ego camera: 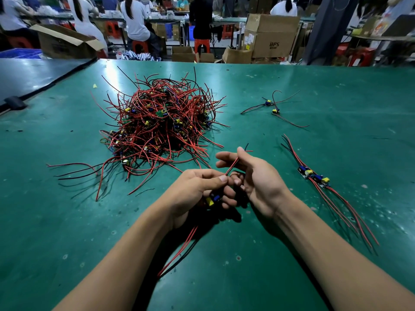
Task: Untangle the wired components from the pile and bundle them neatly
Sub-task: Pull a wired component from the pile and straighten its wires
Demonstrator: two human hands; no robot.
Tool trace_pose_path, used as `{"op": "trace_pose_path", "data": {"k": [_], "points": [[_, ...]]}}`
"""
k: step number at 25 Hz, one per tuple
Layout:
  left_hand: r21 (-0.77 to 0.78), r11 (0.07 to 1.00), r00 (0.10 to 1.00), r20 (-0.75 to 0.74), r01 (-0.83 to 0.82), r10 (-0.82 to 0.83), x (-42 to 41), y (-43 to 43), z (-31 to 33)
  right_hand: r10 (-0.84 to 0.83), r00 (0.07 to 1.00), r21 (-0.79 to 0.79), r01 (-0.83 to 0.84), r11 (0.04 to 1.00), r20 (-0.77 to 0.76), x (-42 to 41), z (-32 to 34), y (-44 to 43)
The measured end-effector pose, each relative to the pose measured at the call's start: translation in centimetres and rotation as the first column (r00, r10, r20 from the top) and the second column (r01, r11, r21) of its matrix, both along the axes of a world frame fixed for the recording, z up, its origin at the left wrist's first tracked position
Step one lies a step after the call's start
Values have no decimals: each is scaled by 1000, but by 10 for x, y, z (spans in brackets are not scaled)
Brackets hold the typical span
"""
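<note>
While L hand (197,189) grips a yellow-&-blue wired component (213,198), R hand (256,178) thumb & forefinger pinch its red lead (232,166).

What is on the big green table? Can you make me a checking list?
Surface: green table, scuffed and spotted.
Job's things: tangled pile of red-and-black wired components; straightened group at right; two loose ones beyond.
Clutter: yellow scrap beside the pile.
Fingers: left hand grips a component; right hand pinches its wires.
Cables: wire ends trail below the left hand.
Surroundings: cardboard boxes, workers at benches behind.
</note>
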State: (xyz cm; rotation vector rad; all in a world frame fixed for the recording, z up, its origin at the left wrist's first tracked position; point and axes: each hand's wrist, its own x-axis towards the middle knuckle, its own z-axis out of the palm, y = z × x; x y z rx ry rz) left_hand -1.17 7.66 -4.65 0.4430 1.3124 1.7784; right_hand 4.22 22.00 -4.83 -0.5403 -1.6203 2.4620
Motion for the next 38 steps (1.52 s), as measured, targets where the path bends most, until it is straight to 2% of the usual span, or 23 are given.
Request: {"op": "trace_pose_path", "data": {"k": [4, 9, 14, 18, 22, 27, 29, 33, 35, 38], "points": [[-19, 999, 998, -50, -39, 38, 4, 3, 1, 42, 999, 119, -44, 992, 19, 4, 1, 0], [33, 980, 972, -126, -197, 200, 9, 8, -4, 104, 994, 95, -101, 990, -29, 8, 0, -8], [-19, 979, 950, -244, -204, 193, 8, 6, -5, 119, 992, 109, -114, 987, -45, 9, -4, -6], [-31, 980, 948, -262, -196, 181, 9, 8, -5, 111, 991, 119, -101, 988, -78, 5, -8, -7], [-25, 985, 957, -244, -171, 160, 7, 6, -4, 21, 995, 185, -3, 983, -93, 4, -10, -7], [-26, 989, 969, -202, -148, 140, 5, 5, -1, -119, 986, 455, 159, 876, -115, 2, -7, 0], [-23, 990, 972, -194, -140, 133, 5, 6, -1, -150, 979, 470, 196, 861, -135, 0, -7, 0], [-8, 993, 976, -183, -122, 118, 4, 6, -2, -184, 978, 352, 206, 913, -95, -3, -6, -4], [16, 996, 983, -160, -91, 93, 4, 5, -1, -137, 991, 123, 135, 983, 2, -3, -2, -5], [42, 998, 988, -140, -55, 60, 5, 4, -2, -25, 998, -178, 34, 983, 52, -2, 3, -1]]}}
